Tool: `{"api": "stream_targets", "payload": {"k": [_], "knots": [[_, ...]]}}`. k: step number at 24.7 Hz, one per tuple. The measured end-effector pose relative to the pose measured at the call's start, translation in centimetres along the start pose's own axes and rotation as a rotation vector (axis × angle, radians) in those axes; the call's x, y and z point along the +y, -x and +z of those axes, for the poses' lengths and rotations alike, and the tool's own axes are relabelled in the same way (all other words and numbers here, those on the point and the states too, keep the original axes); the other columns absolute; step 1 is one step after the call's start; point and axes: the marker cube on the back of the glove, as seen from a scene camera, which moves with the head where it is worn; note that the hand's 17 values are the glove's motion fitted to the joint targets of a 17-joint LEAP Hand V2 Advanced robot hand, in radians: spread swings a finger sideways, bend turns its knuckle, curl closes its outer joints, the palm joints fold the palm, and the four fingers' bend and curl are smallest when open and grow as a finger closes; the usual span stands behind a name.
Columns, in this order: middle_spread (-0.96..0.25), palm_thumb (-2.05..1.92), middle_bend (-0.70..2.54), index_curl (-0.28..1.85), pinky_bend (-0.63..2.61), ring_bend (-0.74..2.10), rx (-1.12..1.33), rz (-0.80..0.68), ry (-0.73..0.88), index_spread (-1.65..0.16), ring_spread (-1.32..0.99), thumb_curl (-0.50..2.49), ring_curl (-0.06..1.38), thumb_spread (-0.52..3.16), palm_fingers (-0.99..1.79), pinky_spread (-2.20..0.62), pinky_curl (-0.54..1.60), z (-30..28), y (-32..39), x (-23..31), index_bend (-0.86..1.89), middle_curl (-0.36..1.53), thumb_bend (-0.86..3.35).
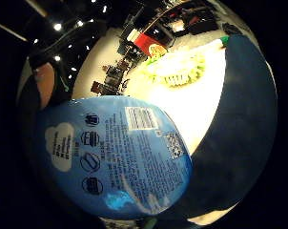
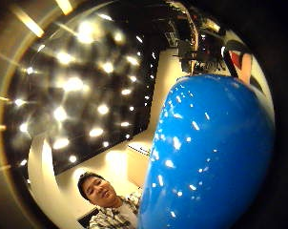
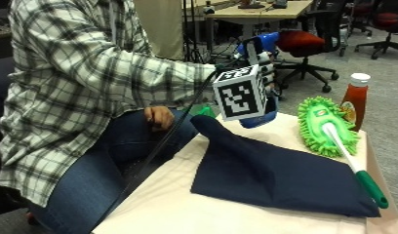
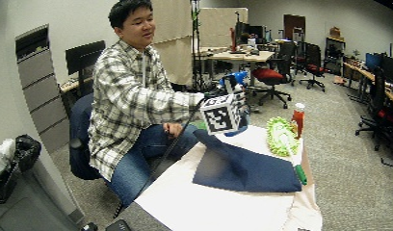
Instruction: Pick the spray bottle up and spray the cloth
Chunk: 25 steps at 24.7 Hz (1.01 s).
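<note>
I note my right grip (image 3: 263, 68) closed round the upright spray bottle (image 3: 259, 114), held above the cloth (image 3: 277, 175) on the worktop

The cloth (image 3: 277, 175) lies on the table (image 3: 179, 209), the duster (image 3: 326, 127) beside it, a sauce bottle (image 3: 355, 100) behind.

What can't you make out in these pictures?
- Gloved hand's fingers: in the outside view the marker cube covers them.
- Bottle: same view, only its bottom and top show around the cube.
- Bottle's label text: too small in the palm view.
- Sauce bottle: lower part hidden behind the green mop.
</note>
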Motion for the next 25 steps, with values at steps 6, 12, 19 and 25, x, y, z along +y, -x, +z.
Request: {"api": "stream_targets", "payload": {"k": [6, 12, 19, 25], "knots": [[-0.10, 1.17, 0.62, 0.66, 0.17, 0.57, 0.022, 0.029, 0.032, -0.26, -0.17, 0.79, 0.50, 0.08, 1.11, -0.06, 0.39, 1.8, -3.5, -0.9, 0.35, 0.56, -0.01], [-0.10, 1.20, 0.60, 0.67, 0.16, 0.57, 0.050, 0.038, 0.003, -0.26, -0.17, 0.80, 0.51, 0.15, 1.08, -0.04, 0.38, 2.5, -6.1, -3.9, 0.31, 0.56, -0.01], [-0.10, 1.21, 0.58, 0.67, 0.16, 0.55, 0.054, 0.074, 0.098, -0.26, -0.17, 0.80, 0.51, 0.21, 1.08, -0.03, 0.37, 2.6, -6.6, -1.0, 0.26, 0.57, -0.02], [-0.11, 1.20, 0.54, 0.65, 0.18, 0.53, 0.076, 0.084, 0.116, -0.27, -0.18, 0.78, 0.51, 0.26, 1.01, 0.00, 0.37, 2.3, -6.9, -0.6, 0.17, 0.56, -0.04]]}}
